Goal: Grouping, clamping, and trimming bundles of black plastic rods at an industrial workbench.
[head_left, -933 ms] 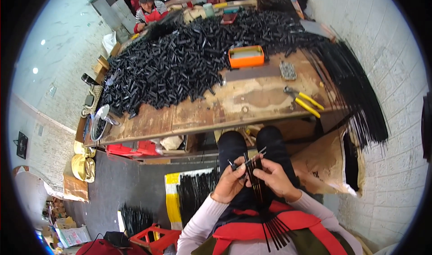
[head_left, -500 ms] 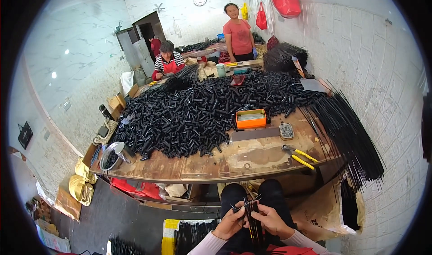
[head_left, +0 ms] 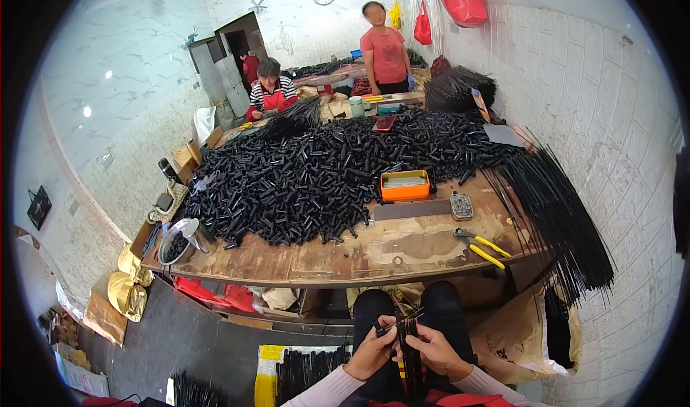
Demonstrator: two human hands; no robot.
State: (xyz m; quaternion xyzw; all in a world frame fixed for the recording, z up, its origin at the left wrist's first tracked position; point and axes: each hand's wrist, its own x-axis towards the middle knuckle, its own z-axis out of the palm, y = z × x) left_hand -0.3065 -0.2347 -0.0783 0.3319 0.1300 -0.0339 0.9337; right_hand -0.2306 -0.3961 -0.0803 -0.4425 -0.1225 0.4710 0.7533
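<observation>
Over my lap, my left hand [head_left: 371, 354] pinches a short black tubular piece [head_left: 379, 329] between thumb and fingers. A thin dark rod [head_left: 408, 321] slants from beside that piece toward the other hand; whether it passes into the tube is too small to tell. Fingers of my right hand [head_left: 440, 354] are closed round an upright bundle of thin black rods [head_left: 412, 367], which hangs down between my knees. The two hands are close together, in front of the table edge. On the table lies a large heap of similar black tubular pieces [head_left: 287, 177].
The wooden table [head_left: 345, 260] bears yellow-handled pliers [head_left: 489, 252], an orange box [head_left: 405, 190], a small clear container [head_left: 461, 206] and, at the right, long black rods [head_left: 560, 220]. More rods [head_left: 309, 371] stand at lower left. Two people [head_left: 388, 55] [head_left: 272, 94] are across the table.
My hands have shifted slightly, still gripping the tube and the bundle. The thin rod now slants more across between them. The view has tilted a little.
</observation>
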